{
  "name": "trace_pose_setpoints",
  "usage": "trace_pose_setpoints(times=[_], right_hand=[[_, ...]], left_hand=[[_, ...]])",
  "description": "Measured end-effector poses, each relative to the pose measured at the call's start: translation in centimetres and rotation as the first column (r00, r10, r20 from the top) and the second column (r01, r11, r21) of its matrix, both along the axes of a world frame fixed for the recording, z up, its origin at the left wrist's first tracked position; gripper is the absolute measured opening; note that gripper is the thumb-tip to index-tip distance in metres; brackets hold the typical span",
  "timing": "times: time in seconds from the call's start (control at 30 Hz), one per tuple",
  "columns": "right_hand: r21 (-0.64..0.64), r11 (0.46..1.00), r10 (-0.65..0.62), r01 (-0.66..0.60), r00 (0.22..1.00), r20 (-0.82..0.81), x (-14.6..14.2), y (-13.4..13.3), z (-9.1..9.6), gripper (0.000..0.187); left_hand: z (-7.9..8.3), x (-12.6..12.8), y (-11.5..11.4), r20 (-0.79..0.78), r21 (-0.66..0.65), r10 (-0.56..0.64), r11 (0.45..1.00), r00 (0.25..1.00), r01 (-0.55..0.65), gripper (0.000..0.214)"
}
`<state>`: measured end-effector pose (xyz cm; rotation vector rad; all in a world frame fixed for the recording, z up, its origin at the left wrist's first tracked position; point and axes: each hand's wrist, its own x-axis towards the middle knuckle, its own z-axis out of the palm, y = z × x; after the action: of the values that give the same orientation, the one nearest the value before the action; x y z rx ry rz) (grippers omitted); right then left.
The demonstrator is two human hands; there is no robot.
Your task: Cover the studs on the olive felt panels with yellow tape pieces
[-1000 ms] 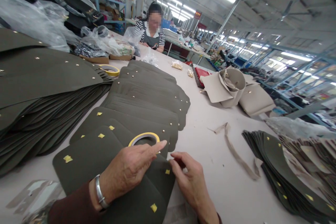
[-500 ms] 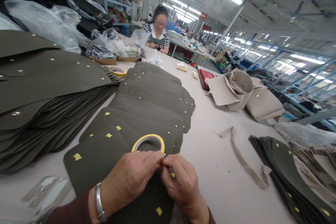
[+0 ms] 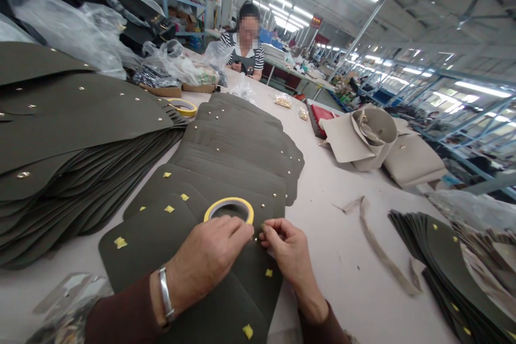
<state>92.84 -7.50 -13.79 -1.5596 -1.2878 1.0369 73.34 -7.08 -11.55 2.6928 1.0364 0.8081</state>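
Note:
My left hand (image 3: 209, 252), with a silver bracelet at the wrist, is closed over the near rim of a roll of yellow tape (image 3: 250, 214). The fingers hide part of the ring. To its right, my right hand (image 3: 288, 247) is in a pinch; whatever lies between thumb and forefinger is hidden or too small to name. Under both hands lies a dark olive panel (image 3: 149, 258) of leather-like material, overlapping others. Small yellow tape pieces (image 3: 120, 242) dot these panels. Beyond them, more overlapping panels (image 3: 237, 131) carry small gold studs (image 3: 263, 206).
A tall stack of olive pieces (image 3: 88, 140) fills the left. Another tape roll (image 3: 183, 107) lies behind it. Beige bag parts (image 3: 374, 137), a beige strip (image 3: 374, 242) and more olive pieces (image 3: 435, 258) lie right. A person (image 3: 245, 48) sits across the table.
My hands were together at the tape roll's near edge; now they are apart, the right one shifted right. The left hand and the roll moved slightly away from me.

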Motion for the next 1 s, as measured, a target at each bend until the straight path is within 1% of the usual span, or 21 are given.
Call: trace_pose_setpoints(times=[0.1, 0.13, 0.17, 0.23, 0.33, 0.4, 0.47, 0.53, 0.6, 0.67, 0.77, 0.83, 0.93, 1.0], right_hand=[[0.078, 0.996, 0.023, -0.039, 0.981, 0.193, 0.5, 0.8, -0.2, 0.014], [0.097, 0.994, 0.029, -0.054, 0.970, 0.242, 0.6, 1.1, -0.1, 0.013], [0.097, 0.993, 0.036, -0.063, 0.966, 0.254, 0.7, 1.5, 0.0, 0.013], [0.032, 0.998, 0.053, -0.059, 0.984, 0.172, 1.1, 2.0, 0.5, 0.016], [-0.130, 0.989, 0.062, -0.064, 0.998, -0.020, 1.6, 2.2, 0.9, 0.025], [-0.213, 0.973, 0.088, -0.093, 0.996, -0.033, 1.7, 1.7, 1.1, 0.027], [-0.258, 0.958, 0.135, -0.124, 0.991, 0.025, 1.4, 0.9, 1.1, 0.026], [-0.250, 0.958, 0.173, -0.137, 0.977, 0.127, 1.0, 0.3, 1.2, 0.023], [-0.216, 0.966, 0.195, -0.144, 0.951, 0.241, 0.5, 0.0, 1.3, 0.020], [-0.182, 0.971, 0.213, -0.157, 0.913, 0.349, 0.2, 0.0, 1.5, 0.019], [-0.133, 0.973, 0.229, -0.188, 0.856, 0.464, -0.2, 0.3, 1.7, 0.019], [-0.110, 0.971, 0.237, -0.210, 0.829, 0.507, -0.3, 0.5, 1.8, 0.018], [-0.116, 0.964, 0.263, -0.237, 0.815, 0.516, -0.2, 0.7, 1.8, 0.018], [-0.123, 0.970, 0.243, -0.209, 0.828, 0.505, 0.2, 0.7, 1.7, 0.008]], left_hand=[[-0.3, -0.1, 1.6, -0.210, -0.041, 0.021, 0.999, 0.977, -0.030, 0.012], [-0.4, -0.2, 2.0, -0.249, -0.055, 0.014, 0.998, 0.968, -0.029, 0.012], [-0.5, -0.3, 2.3, -0.269, -0.068, 0.009, 0.997, 0.963, -0.028, 0.012], [-0.8, -0.4, 2.4, -0.272, -0.091, 0.003, 0.995, 0.962, -0.029, 0.012], [-1.3, -0.6, 2.2, -0.255, -0.106, 0.017, 0.993, 0.967, -0.046, 0.012], [-1.7, -0.7, 2.0, -0.243, -0.100, 0.026, 0.994, 0.970, -0.052, 0.012], [-2.1, -0.8, 1.9, -0.226, -0.093, 0.027, 0.995, 0.974, -0.049, 0.012], [-2.4, -0.8, 2.0, -0.209, -0.081, 0.030, 0.996, 0.978, -0.048, 0.013], [-2.6, -0.8, 2.0, -0.196, -0.070, 0.036, 0.996, 0.980, -0.051, 0.013], [-2.7, -0.8, 1.9, -0.192, -0.066, 0.044, 0.996, 0.980, -0.058, 0.012], [-2.7, -0.8, 1.9, -0.178, -0.058, 0.055, 0.996, 0.982, -0.067, 0.012], [-2.5, -0.9, 1.9, -0.172, -0.053, 0.056, 0.996, 0.983, -0.066, 0.014], [-2.3, -1.0, 1.9, -0.174, -0.053, 0.053, 0.997, 0.983, -0.063, 0.015], [-2.2, -1.0, 1.9, -0.178, -0.054, 0.054, 0.996, 0.983, -0.065, 0.014]])
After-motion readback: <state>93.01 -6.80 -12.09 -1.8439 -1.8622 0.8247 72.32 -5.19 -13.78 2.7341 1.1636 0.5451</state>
